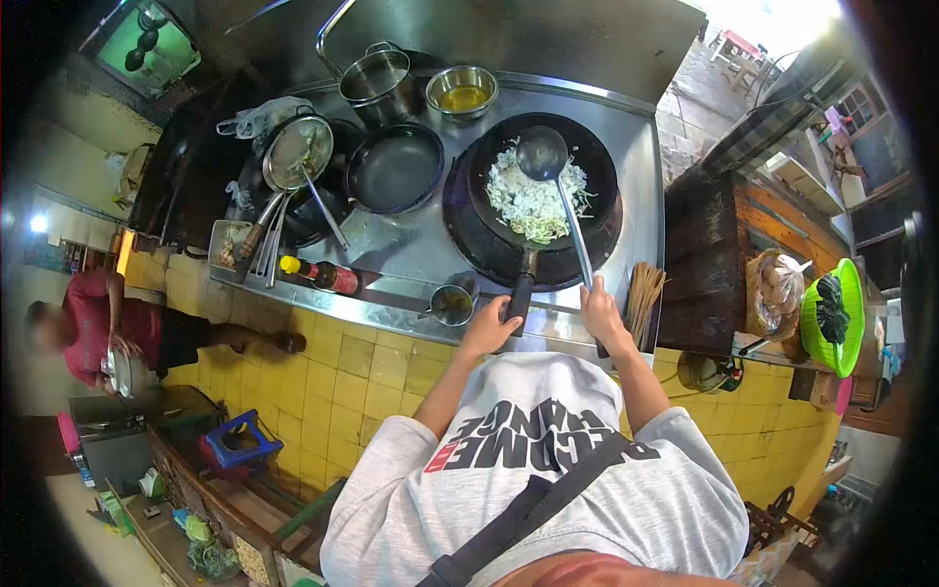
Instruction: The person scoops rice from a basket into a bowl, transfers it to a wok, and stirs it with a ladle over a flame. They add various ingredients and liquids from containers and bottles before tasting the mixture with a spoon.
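A black wok (602,176) sits over the burner, holding chopped pale food with green shreds (536,201), probably cabbage and rice or noodles. My left hand (488,329) is closed at the near end of the wok's dark handle (523,298), its thumb and fingers against it. A long metal ladle (543,154) rests its bowl on the food toward the back of the wok. My right hand (603,315) grips the lower end of the ladle's shaft, to the right of the wok handle. Fingers on the far side of both handles are hidden.
A black frying pan (396,168), a pot (377,76) and a bowl of yellow liquid (462,93) stand behind. A yellow-capped bottle (321,274) and metal cup (453,303) line the front edge. Skewers (644,298) lie right. A person (112,323) is at the left.
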`<action>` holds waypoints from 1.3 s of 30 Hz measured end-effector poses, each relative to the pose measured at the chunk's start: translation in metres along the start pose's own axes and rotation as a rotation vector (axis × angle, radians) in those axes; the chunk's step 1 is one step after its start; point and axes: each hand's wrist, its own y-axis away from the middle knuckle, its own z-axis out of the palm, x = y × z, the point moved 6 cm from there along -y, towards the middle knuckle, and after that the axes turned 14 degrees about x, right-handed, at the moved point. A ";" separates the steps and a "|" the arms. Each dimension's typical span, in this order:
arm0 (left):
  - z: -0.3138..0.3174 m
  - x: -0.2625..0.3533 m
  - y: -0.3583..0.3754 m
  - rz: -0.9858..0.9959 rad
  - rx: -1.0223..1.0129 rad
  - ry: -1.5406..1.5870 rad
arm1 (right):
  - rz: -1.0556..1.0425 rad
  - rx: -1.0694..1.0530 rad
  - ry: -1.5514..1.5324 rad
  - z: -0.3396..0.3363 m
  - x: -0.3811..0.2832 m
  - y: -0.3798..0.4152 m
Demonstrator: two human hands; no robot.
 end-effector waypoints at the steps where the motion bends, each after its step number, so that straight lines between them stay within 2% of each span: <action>1: 0.005 -0.003 -0.004 0.001 0.004 0.002 | 0.000 0.020 0.056 0.005 0.012 -0.001; 3: 0.011 -0.012 -0.004 -0.062 0.058 0.006 | -0.011 -0.048 0.131 0.008 0.022 -0.009; 5: 0.016 -0.012 -0.012 -0.109 0.003 0.007 | -0.041 0.003 0.156 -0.021 -0.010 -0.018; 7: 0.024 -0.013 -0.010 -0.198 -0.049 -0.098 | -0.029 -0.001 0.101 -0.013 -0.001 -0.021; 9: 0.026 -0.013 -0.013 -0.228 -0.006 -0.051 | 0.125 0.033 0.180 -0.016 0.021 -0.024; 10: 0.032 -0.018 -0.015 -0.277 -0.074 0.007 | -0.019 0.045 0.147 -0.027 0.009 -0.031; 11: 0.037 -0.020 -0.020 -0.314 -0.136 0.067 | -0.002 0.036 0.198 -0.038 0.005 -0.031; 13: 0.036 -0.015 -0.023 -0.312 -0.116 0.076 | 0.014 0.107 0.131 -0.043 0.008 -0.027; 15: 0.051 -0.017 -0.021 -0.565 -0.228 0.594 | 0.037 0.082 0.172 -0.034 0.024 -0.024; 16: 0.054 -0.017 -0.022 -0.566 -0.231 0.597 | 0.059 0.054 0.212 -0.032 0.031 -0.023; 18: 0.062 -0.010 -0.020 -0.653 -0.302 0.893 | 0.077 0.006 0.234 -0.043 0.020 -0.018; 19: 0.067 -0.007 -0.022 -0.643 -0.300 0.902 | 0.084 -0.035 0.252 -0.049 0.008 -0.021; 21: 0.067 -0.007 -0.020 -0.619 -0.091 0.745 | 0.031 0.002 0.204 -0.043 0.004 -0.011; 22: 0.068 -0.005 -0.019 -0.672 -0.024 0.731 | 0.061 -0.025 0.227 -0.038 0.003 -0.005; 24: 0.068 0.000 -0.017 -0.670 -0.019 0.733 | 0.092 -0.059 0.253 -0.034 0.004 -0.001; 27: 0.072 -0.005 -0.019 -0.644 -0.007 0.730 | -0.031 -0.006 0.151 -0.033 -0.009 -0.016; 29: 0.075 -0.010 -0.019 -0.668 -0.028 0.715 | -0.033 0.027 0.070 -0.027 -0.024 -0.015; 31: 0.071 -0.007 -0.020 -0.659 -0.032 0.699 | 0.139 -0.228 0.079 -0.012 -0.027 -0.010; 32: 0.070 -0.006 -0.019 -0.653 -0.031 0.690 | -0.085 -0.158 0.033 0.012 -0.009 -0.022; 33: 0.069 -0.008 -0.015 -0.652 -0.046 0.679 | -0.070 -0.151 0.029 0.011 -0.012 -0.019; 35: 0.063 -0.009 -0.020 -0.603 -0.064 0.602 | -0.075 0.008 0.039 0.005 -0.025 -0.024; 37: 0.058 -0.012 -0.022 -0.554 -0.071 0.539 | -0.002 0.005 0.026 0.010 -0.014 -0.022; 39: 0.073 -0.033 -0.029 -0.587 -0.182 0.565 | 0.018 -0.031 0.089 0.007 -0.004 -0.031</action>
